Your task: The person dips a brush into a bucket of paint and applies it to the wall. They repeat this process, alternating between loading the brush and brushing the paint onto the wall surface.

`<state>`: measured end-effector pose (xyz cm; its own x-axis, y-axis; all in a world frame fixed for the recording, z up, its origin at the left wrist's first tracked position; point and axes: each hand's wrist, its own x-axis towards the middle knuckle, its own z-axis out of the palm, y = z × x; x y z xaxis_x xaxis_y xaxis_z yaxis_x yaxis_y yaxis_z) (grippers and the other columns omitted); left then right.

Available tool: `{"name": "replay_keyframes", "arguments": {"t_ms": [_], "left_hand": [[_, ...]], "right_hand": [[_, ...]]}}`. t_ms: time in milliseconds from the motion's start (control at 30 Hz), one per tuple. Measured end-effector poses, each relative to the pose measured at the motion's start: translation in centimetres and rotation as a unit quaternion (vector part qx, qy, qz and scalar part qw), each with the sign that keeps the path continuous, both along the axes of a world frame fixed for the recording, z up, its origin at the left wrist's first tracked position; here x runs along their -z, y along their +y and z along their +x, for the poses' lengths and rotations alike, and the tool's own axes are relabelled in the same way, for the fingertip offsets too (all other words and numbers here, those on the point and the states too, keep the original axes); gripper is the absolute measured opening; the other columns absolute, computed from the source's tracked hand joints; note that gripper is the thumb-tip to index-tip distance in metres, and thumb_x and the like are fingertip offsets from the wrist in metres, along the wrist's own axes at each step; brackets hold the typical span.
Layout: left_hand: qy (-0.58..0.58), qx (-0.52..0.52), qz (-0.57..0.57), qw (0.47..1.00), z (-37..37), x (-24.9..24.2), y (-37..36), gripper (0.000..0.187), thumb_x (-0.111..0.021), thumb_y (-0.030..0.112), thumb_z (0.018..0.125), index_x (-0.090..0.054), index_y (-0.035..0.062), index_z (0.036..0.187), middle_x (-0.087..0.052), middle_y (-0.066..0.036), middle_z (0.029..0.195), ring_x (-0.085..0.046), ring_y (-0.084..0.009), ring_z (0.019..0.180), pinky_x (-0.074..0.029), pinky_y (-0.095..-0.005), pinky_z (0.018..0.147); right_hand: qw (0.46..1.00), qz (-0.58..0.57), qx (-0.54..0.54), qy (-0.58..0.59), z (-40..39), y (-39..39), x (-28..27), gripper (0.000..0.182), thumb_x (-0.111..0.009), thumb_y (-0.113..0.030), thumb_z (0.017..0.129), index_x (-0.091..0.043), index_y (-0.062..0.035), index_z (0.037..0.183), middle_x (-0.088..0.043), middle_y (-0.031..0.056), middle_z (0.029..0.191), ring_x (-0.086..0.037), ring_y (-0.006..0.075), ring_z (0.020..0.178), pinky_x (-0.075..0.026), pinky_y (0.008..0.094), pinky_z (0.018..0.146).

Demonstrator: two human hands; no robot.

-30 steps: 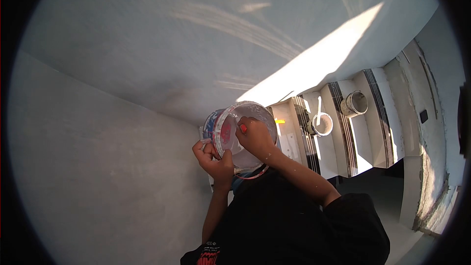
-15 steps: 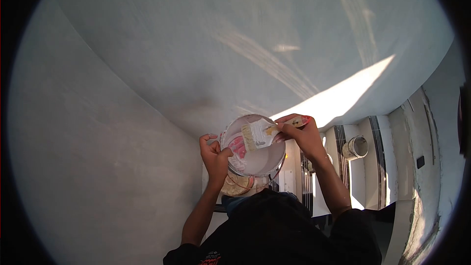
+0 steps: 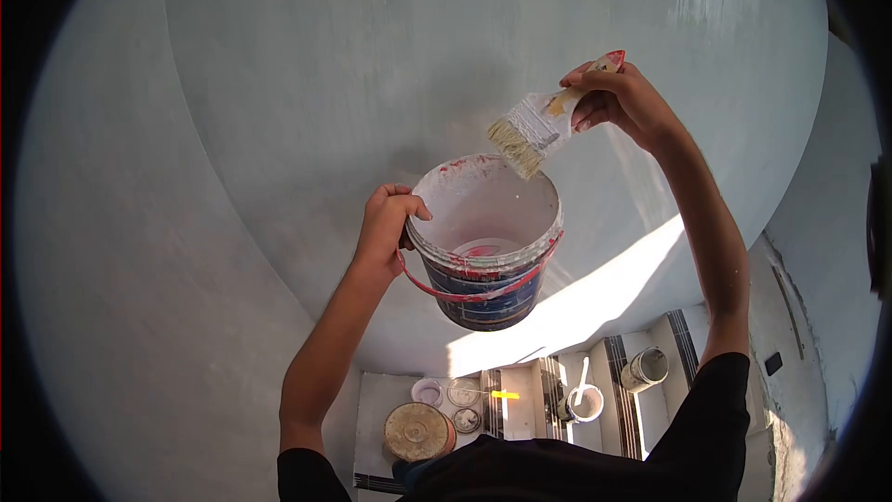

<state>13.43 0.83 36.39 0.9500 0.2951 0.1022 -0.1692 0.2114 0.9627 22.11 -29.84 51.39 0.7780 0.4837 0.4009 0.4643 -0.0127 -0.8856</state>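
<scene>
White inside and blue below its rim, the bucket [image 3: 488, 305] is gripped at its edge by the left hand [image 3: 388, 223] near the centre of the frame, with its red handle [image 3: 465, 297] hanging in front. At the upper right, the brush [image 3: 548, 121] is grasped by the right hand [image 3: 621, 102], its bristles [image 3: 516, 147] angled down toward the bucket. Two small pots [image 3: 583, 403] [image 3: 649, 368] are seen on the steps [image 3: 658, 406] at the lower right.
</scene>
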Motion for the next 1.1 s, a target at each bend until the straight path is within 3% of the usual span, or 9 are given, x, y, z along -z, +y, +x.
{"name": "replay_keyframes", "arguments": {"t_ms": [167, 267, 500, 633, 767, 1000, 1033, 1067, 1100], "left_hand": [[0.008, -0.036, 0.003, 0.999, 1.6, 0.2, -0.4, 0.048, -0.065, 0.005, 0.060, -0.048, 0.0048, 0.105, -0.053, -0.004, 0.076, -0.046, -0.0108, 0.051, -0.032, -0.0258, 0.040], [0.011, -0.040, -0.002, 0.999, 2.0, 3.7, -0.1, 0.048, -0.063, 0.001, 0.060, -0.045, 0.0046, 0.105, -0.054, -0.005, 0.073, -0.047, -0.0109, 0.051, -0.032, -0.0254, 0.040], [-0.032, -0.116, -0.009, 0.993, -2.1, 12.4, 0.6, 0.045, -0.059, -0.012, 0.062, -0.041, 0.0036, 0.101, -0.060, -0.010, 0.068, -0.051, -0.0117, 0.052, -0.040, -0.0263, 0.049], [-0.025, -0.180, 0.051, 0.982, -5.4, 17.6, 2.8, 0.045, -0.061, -0.013, 0.061, -0.042, 0.0041, 0.097, -0.057, -0.006, 0.064, -0.051, -0.0102, 0.054, -0.039, -0.0258, 0.050], [0.034, -0.230, 0.098, 0.968, -9.7, 20.4, 3.6, 0.049, -0.058, -0.012, 0.055, -0.040, 0.0047, 0.097, -0.054, -0.006, 0.063, -0.049, -0.0120, 0.054, -0.037, -0.0265, 0.051], [0.111, -0.300, 0.112, 0.941, -14.4, 26.1, 5.3, 0.049, -0.063, -0.012, 0.056, -0.041, 0.0032, 0.098, -0.056, -0.006, 0.064, -0.054, -0.0146, 0.054, -0.042, -0.0284, 0.051], [0.119, -0.308, 0.103, 0.938, -14.7, 26.9, 5.5, 0.049, -0.062, -0.012, 0.056, -0.041, 0.0031, 0.098, -0.056, -0.007, 0.064, -0.054, -0.0153, 0.054, -0.043, -0.0289, 0.050], [0.116, -0.331, 0.106, 0.931, -14.9, 28.0, 5.6, 0.050, -0.058, -0.014, 0.053, -0.040, 0.0039, 0.096, -0.050, -0.006, 0.060, -0.047, -0.0140, 0.052, -0.034, -0.0298, 0.045], [0.114, -0.331, 0.091, 0.932, -15.5, 29.3, 6.0, 0.050, -0.059, -0.014, 0.054, -0.040, 0.0044, 0.096, -0.052, -0.007, 0.064, -0.049, -0.0153, 0.054, -0.037, -0.0302, 0.047]], "right_hand": [[0.970, -0.010, 0.093, -0.223, 4.3, 0.4, -8.8, 0.031, -0.066, -0.021, 0.089, -0.067, 0.0047, 0.107, -0.071, 0.0168, 0.088, -0.072, 0.0200, 0.076, -0.061, 0.0314, 0.076], [0.904, -0.076, 0.123, -0.402, 6.6, 0.4, -12.1, 0.027, -0.068, -0.021, 0.088, -0.071, 0.0006, 0.104, -0.072, 0.0137, 0.088, -0.071, 0.0181, 0.078, -0.060, 0.0302, 0.078], [0.792, -0.067, 0.177, -0.580, 4.6, -0.7, -15.1, 0.019, -0.067, -0.016, 0.094, -0.072, -0.0007, 0.104, -0.073, 0.0116, 0.098, -0.072, 0.0204, 0.089, -0.060, 0.0305, 0.080], [0.887, -0.150, 0.107, -0.423, 1.6, 0.1, -10.7, 0.015, -0.071, -0.011, 0.087, -0.074, -0.0015, 0.099, -0.074, 0.0118, 0.090, -0.071, 0.0191, 0.082, -0.059, 0.0308, 0.076], [0.839, -0.305, 0.093, -0.441, 3.6, 1.9, -5.9, 0.014, -0.075, -0.008, 0.079, -0.076, -0.0034, 0.092, -0.075, 0.0120, 0.085, -0.071, 0.0206, 0.075, -0.057, 0.0305, 0.073], [0.809, -0.197, 0.175, -0.526, 3.4, 2.0, -17.8, 0.021, -0.066, -0.016, 0.080, -0.074, 0.0006, 0.090, -0.072, 0.0130, 0.077, -0.068, 0.0198, 0.068, -0.056, 0.0323, 0.066], [0.768, -0.210, 0.221, -0.563, 3.0, 2.1, -19.9, 0.016, -0.066, -0.008, 0.084, -0.072, 0.0014, 0.095, -0.073, 0.0145, 0.088, -0.073, 0.0218, 0.080, -0.061, 0.0343, 0.070], [0.779, -0.146, 0.212, -0.572, 3.5, 2.0, -21.9, 0.015, -0.068, -0.009, 0.086, -0.072, -0.0021, 0.099, -0.072, 0.0100, 0.089, -0.071, 0.0208, 0.079, -0.060, 0.0341, 0.071], [0.761, -0.199, 0.303, -0.539, 0.7, 2.4, -23.7, 0.028, -0.062, -0.020, 0.094, -0.068, 0.0004, 0.112, -0.069, 0.0090, 0.080, -0.063, 0.0166, 0.073, -0.052, 0.0329, 0.067]]}}
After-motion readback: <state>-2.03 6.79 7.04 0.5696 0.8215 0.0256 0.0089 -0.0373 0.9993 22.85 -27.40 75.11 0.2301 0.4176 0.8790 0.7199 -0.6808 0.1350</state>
